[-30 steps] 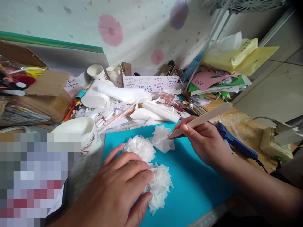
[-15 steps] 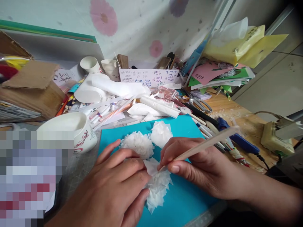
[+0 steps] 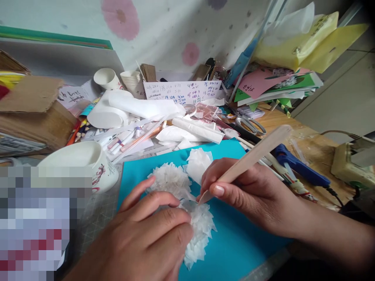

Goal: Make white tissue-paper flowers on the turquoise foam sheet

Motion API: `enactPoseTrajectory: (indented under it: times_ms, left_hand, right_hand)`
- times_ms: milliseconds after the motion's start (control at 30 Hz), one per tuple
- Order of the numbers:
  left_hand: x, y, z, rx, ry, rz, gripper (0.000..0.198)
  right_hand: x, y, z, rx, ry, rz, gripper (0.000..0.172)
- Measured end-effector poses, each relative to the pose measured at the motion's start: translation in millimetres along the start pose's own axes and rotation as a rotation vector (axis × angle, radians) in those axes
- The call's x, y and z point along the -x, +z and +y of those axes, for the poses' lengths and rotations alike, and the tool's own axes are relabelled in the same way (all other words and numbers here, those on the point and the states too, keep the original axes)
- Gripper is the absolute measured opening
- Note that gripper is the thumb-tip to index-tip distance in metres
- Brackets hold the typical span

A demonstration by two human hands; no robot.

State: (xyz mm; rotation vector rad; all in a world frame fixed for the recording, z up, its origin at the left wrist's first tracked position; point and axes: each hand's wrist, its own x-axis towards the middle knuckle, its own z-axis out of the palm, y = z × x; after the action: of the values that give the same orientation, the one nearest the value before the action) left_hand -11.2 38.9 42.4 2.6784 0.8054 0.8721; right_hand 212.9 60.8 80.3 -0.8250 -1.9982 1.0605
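Note:
My left hand lies curled over a stack of white jagged-edged tissue pieces on a turquoise sheet, pressing it down. My right hand grips a flat wooden stick like a pen. The stick's tip touches the top tissue layer just beside my left fingers. A fluffed white tissue flower sits right behind my left hand. A smaller flat tissue piece lies further back on the sheet.
A white bowl stands left of the sheet. Behind lie pens, paper rolls, paper cups, a note card and scissors. A blue glue gun lies at right, cardboard boxes at left.
My right hand brought the stick from the small far tissue piece down to the stack under my left hand, and its tip now lifts the top layer. The view shifted slightly.

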Motion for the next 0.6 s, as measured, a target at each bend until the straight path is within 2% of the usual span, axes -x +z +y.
enactPoseTrajectory:
  times_ms: [200,400,500,600]
  left_hand:
    - [-1.1,-1.5,0.6,-0.024,-0.028,0.058,0.023]
    - [-0.8,-1.0,1.0,-0.026,-0.094,0.077,0.022]
    - [0.9,0.8,1.0,-0.042,-0.102,0.068,0.022]
    - [1.2,-0.4,2.5,-0.030,-0.138,0.051,0.024]
  right_hand:
    - [0.4,0.4,-1.5,-0.100,0.065,-0.081,0.012]
    - [-1.5,1.3,-0.9,-0.049,0.095,-0.164,0.011]
    - [-3.4,0.9,-0.7,-0.051,0.106,-0.154,0.012]
    - [-3.8,-0.9,-0.4,-0.034,0.103,-0.089,0.012]
